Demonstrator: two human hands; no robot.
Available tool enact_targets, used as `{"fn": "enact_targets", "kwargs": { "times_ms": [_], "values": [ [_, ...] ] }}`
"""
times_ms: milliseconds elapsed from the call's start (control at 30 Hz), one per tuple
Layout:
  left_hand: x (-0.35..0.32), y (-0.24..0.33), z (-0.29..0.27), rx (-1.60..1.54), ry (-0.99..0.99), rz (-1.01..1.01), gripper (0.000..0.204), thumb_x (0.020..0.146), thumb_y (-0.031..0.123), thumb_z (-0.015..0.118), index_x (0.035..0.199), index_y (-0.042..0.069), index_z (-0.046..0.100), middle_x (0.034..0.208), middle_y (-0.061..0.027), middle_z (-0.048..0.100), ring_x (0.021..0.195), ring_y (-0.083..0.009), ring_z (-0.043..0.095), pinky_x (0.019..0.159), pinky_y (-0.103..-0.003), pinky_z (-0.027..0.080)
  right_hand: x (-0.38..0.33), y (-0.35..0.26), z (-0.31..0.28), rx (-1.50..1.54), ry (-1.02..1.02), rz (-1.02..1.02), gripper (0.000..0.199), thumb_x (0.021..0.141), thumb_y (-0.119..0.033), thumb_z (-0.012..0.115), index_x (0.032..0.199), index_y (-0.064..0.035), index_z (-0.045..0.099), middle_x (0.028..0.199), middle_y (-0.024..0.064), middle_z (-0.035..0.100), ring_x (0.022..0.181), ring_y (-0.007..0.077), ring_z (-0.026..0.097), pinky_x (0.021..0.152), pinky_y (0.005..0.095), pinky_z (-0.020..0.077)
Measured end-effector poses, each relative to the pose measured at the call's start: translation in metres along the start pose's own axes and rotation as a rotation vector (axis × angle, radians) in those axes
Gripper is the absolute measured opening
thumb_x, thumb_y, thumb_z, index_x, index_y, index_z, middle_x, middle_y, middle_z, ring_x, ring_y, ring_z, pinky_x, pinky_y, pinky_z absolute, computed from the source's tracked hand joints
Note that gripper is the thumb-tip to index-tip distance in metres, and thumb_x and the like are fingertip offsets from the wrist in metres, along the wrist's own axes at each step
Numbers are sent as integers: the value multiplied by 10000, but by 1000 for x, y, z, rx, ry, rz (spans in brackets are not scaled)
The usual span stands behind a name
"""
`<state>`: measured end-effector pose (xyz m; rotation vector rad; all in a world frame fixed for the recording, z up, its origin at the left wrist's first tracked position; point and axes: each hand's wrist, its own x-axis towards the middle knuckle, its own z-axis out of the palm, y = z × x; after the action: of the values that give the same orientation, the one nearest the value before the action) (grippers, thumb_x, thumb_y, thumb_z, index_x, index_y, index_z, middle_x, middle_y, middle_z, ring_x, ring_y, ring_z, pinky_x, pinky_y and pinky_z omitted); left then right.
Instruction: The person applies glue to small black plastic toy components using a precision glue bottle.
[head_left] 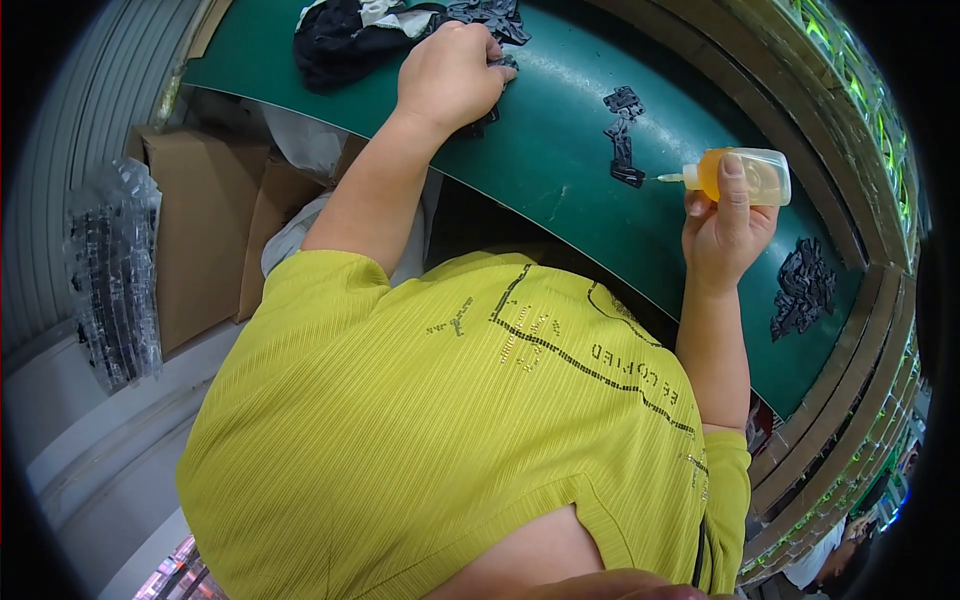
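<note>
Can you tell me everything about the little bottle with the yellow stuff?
The bottle looks like see-through plastic, with yellow-orange liquid inside and a narrow, pale nozzle on its end. It lies sideways in the right hand, thumb across its side, above the green table. The nozzle points left, toward small black pieces; I can't tell if it touches them.

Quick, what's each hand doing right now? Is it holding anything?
Left hand: fingers curled at small black pieces; can't tell whether it grips any.
Right hand: closed around a clear squeeze bottle with yellowish liquid.
</note>
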<state>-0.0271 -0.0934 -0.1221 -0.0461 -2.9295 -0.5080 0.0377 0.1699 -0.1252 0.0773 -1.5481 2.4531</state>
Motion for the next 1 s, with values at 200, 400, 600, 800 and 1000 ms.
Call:
{"fn": "enact_targets", "kwargs": {
  "times_ms": [200, 400, 600, 800, 1000],
  "values": [
    [-11, 16, 3, -403, -43, 59, 175, 763, 166, 718, 850, 22, 673, 797, -57, 649, 691, -162, 625, 643, -279, 506, 1, 1, -3, 28, 10, -6, 130, 858, -129, 659, 935, -63, 577, 815, 69, 618, 561, 102, 557, 458, 176, 424],
    [-53, 63, 9, -1148, -651, -177, 191, 844, 45, 647, 1029, 0, 632, 802, -44, 648, 632, -88, 606, 573, -199, 512, -3, 6, -2, -47, -84, -84, 158, 861, -141, 665, 956, -33, 601, 824, 72, 642, 555, 86, 560, 470, 171, 423],
    [-57, 70, 17, -1252, -732, -304, 194, 852, 43, 627, 1028, -36, 606, 864, -99, 651, 666, -146, 654, 582, -226, 541, -5, 8, 0, -243, -140, -178, 160, 852, -139, 682, 936, -23, 611, 809, 59, 646, 570, 82, 563, 474, 171, 417],
    [-56, 71, 15, -1250, -738, -320, 186, 845, 41, 632, 1008, -44, 606, 836, -102, 654, 648, -149, 657, 568, -224, 540, -5, 7, 0, -278, -144, -180, 169, 842, -129, 694, 947, -26, 611, 829, 62, 652, 587, 83, 573, 482, 174, 425],
    [-57, 73, 15, -1238, -730, -306, 176, 844, 35, 633, 1001, -42, 608, 820, -99, 657, 645, -149, 660, 563, -221, 540, -6, 9, -1, -295, -151, -181, 179, 835, -128, 703, 954, -32, 610, 842, 64, 654, 590, 84, 576, 489, 175, 430]
  ]
}}
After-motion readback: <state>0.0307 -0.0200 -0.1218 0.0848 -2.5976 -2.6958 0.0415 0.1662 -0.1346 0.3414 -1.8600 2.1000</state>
